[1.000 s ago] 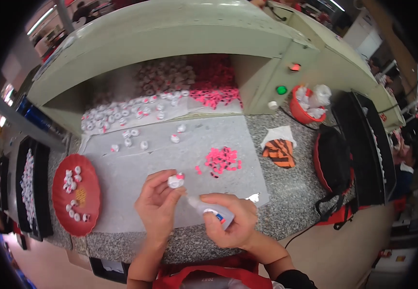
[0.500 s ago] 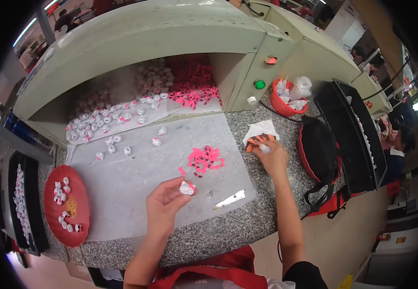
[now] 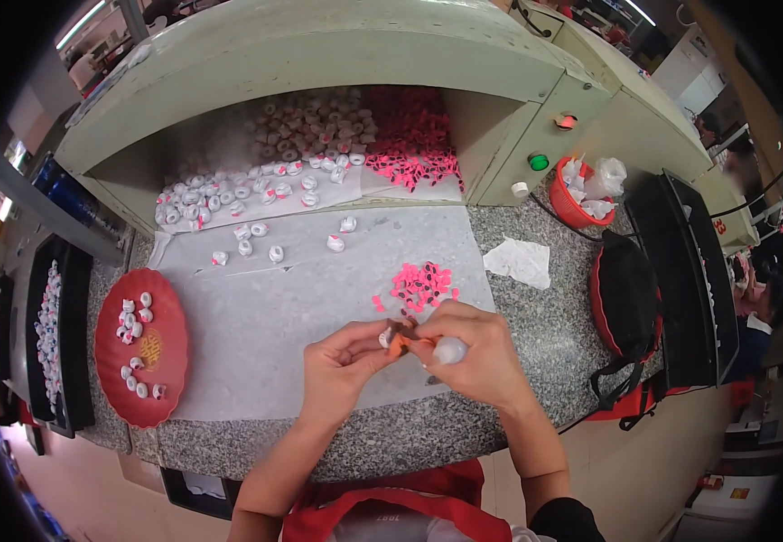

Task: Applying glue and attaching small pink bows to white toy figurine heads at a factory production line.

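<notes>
My left hand (image 3: 342, 363) pinches a small white rounded piece (image 3: 385, 338), mostly covered by the fingers. Close against it, my right hand (image 3: 477, 354) grips a small translucent white bottle (image 3: 450, 350) and an orange-and-brown strip (image 3: 399, 341). Where strip and piece meet, fingers hide whether they touch. Just beyond the hands lies a pile of pink pieces with dark spots (image 3: 423, 285), on a whitish sheet (image 3: 310, 289). Several white pieces with pink marks (image 3: 276, 254) sit farther back on the sheet.
A pale green arched cabinet (image 3: 319, 59) holds many white and pink pieces. At left stand a red scalloped tray (image 3: 175, 361) and a black tray (image 3: 71, 361). A crumpled white paper (image 3: 518, 262), red basket (image 3: 565, 203) and black-and-red bag (image 3: 624, 289) are at right.
My right hand has moved left from the white paper to my left hand, bringing the orange-and-brown strip and the bottle. The paper now lies bare. The view has shifted slightly.
</notes>
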Demonstrator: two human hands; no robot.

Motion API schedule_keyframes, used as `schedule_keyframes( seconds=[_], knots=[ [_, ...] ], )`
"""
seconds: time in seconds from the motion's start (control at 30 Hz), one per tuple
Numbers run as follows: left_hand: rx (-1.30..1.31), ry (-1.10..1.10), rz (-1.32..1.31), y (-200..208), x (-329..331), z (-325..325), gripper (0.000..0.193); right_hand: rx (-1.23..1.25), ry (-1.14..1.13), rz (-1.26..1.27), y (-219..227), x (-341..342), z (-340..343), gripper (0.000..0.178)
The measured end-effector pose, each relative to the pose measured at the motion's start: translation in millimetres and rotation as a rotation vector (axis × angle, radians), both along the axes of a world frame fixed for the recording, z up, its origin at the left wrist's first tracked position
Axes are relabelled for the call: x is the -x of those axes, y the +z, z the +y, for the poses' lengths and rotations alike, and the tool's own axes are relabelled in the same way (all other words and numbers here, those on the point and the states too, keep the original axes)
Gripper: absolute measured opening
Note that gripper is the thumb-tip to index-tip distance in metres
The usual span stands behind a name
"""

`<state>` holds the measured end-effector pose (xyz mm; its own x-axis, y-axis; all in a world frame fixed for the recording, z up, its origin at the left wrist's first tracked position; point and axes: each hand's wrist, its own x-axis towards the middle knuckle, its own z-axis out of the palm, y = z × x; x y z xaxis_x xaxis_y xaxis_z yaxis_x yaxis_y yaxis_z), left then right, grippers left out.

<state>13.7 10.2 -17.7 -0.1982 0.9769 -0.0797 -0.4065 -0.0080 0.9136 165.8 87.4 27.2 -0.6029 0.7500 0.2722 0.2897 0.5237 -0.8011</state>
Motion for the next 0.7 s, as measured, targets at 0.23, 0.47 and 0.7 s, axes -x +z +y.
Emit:
schedule_keyframes(
  seconds=[0.23,0.47,0.7],
  knots=[
    [-0.04,0.112,0.03,7.4,6.4,-2.0,0.032,0.085,-0.391,0.2,9.0,-39.2,7.3,0.01],
    [-0.076,0.045,0.033,7.0,-0.7,-4.7,0.029,0.016,-0.092,0.224,12.2,12.5,-6.6,0.014],
    [-0.064,0.187,-0.019,7.8,13.0,3.6,0.034,0.358,-0.429,0.161,13.2,-44.2,20.0,0.015]
  ],
)
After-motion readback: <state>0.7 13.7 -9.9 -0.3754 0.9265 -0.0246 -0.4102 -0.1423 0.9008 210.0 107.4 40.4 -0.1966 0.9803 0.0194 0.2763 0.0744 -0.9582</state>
